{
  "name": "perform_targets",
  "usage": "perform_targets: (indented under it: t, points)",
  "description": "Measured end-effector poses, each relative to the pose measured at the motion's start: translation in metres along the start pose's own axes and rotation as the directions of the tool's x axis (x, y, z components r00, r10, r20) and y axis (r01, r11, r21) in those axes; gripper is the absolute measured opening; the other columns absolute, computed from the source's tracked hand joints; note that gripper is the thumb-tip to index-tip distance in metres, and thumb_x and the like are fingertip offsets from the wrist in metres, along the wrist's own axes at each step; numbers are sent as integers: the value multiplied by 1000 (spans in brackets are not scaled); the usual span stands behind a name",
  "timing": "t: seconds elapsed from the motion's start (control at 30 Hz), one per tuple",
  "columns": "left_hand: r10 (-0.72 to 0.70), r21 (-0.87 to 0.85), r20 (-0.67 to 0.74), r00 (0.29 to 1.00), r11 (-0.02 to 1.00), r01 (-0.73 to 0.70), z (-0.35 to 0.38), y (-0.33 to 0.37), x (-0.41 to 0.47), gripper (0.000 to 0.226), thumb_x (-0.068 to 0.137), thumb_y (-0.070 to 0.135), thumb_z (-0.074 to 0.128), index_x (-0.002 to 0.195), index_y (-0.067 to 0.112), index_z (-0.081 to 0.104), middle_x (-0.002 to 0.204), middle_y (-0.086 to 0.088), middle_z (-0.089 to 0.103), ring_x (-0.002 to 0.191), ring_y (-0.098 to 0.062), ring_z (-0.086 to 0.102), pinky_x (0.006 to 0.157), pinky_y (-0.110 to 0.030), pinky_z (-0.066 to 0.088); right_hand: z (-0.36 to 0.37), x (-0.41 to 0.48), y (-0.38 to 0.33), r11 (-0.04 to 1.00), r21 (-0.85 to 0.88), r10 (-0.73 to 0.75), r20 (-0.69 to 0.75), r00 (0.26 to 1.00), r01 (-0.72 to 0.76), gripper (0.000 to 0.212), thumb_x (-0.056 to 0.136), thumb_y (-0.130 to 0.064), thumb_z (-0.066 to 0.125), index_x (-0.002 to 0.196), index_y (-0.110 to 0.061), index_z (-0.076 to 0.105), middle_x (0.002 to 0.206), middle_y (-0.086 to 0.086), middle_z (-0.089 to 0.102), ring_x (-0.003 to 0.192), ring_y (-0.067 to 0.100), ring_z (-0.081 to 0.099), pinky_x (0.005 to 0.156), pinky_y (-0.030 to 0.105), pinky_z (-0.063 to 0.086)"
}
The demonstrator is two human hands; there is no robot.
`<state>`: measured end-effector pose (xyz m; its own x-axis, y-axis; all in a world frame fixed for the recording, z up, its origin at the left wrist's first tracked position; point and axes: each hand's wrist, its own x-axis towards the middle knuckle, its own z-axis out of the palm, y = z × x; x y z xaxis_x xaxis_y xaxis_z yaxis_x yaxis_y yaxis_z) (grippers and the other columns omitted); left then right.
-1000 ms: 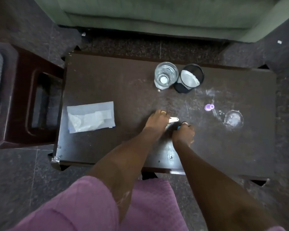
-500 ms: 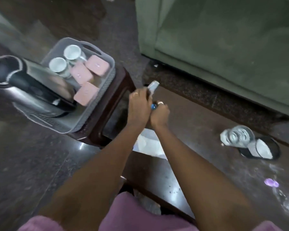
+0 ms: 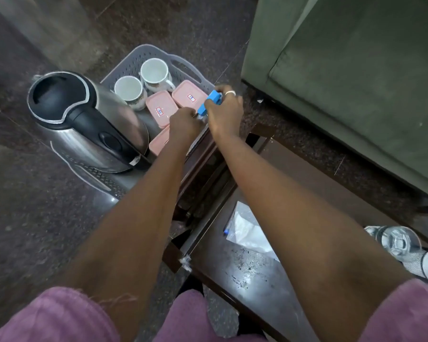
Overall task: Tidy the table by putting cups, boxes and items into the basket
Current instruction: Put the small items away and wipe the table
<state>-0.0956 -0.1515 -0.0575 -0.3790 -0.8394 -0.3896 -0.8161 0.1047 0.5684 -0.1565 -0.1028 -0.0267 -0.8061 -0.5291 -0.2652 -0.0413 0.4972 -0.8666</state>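
Over basket [image 3: 134,67]: cups [image 3: 154,73], pink boxes [image 3: 161,107], kettle [image 3: 84,114] inside; hands [image 3: 224,112] together gripping blue item [image 3: 209,102]

A single head-worn wide-angle camera looks steeply down and leftward along both forearms, close over the perforated grey plastic basket [image 3: 134,67]. The dark glossy surface [image 3: 255,275] falls at lower right, the green upholstered sofa [image 3: 356,82] at upper right.

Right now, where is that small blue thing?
In the head view, the blue item is gripped in the right hand, over the grey basket's right edge beside the pink boxes.
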Motion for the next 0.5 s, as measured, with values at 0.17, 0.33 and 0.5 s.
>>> perform_targets:
  t: [0.17,0.33,0.5]
  points:
    - [-24,-308,-89,996,951,-5,2,-16,10,38,88,2,50,126,6,56,125,-14,61,111,-21,55,84,-9,36,12,11,9,996,-89,-17,-9,1000,16,28,83,-2,57,110,-9,57,116,15,49,88,19,48,80,15,37]
    - [-142,-379,-232,962,924,45,-4,-34,15,43,83,-7,40,119,6,61,120,-15,63,113,-27,57,98,-30,43,24,13,12,937,-324,-109,73,991,127,28,81,0,56,107,-9,60,116,16,55,108,30,53,94,37,44]
    - [-181,-409,-252,951,910,65,2,-36,10,45,80,-11,38,114,4,62,116,-14,65,109,-25,58,88,-23,41,31,19,6,772,-579,-114,281,953,263,32,80,-6,48,108,-8,63,117,14,62,110,31,55,85,32,45]
